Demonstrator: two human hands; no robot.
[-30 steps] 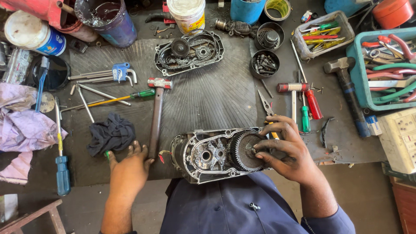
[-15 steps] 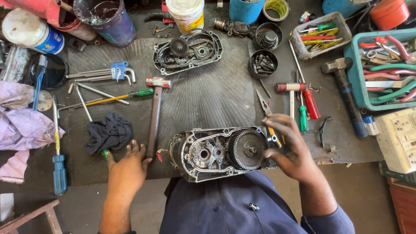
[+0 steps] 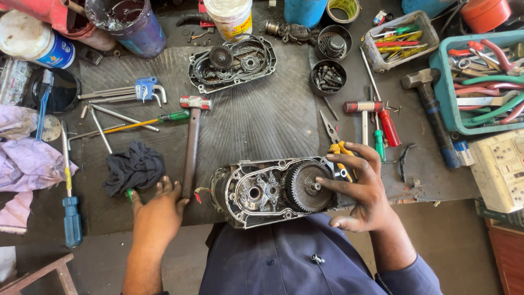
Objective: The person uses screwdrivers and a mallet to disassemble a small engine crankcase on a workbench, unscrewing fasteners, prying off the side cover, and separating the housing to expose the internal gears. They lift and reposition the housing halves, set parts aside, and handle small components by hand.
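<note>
Left hand slid toward hammer, open flat at mat edge, right hand fingers spread on gear

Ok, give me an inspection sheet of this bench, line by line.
Surface: dark ribbed rubber mat on a grimy bench.
Job's things: open grey metal gearcase with large toothed gear.
Clutter: wooden-handled hammer, black rag, hex key set, second casing half, teal tool tray.
Grips: right hand fingertips on the gear; left hand flat on the mat by the hammer handle.
Cables: nothing seen.
Surroundings: paint cans, white socket box.
</note>
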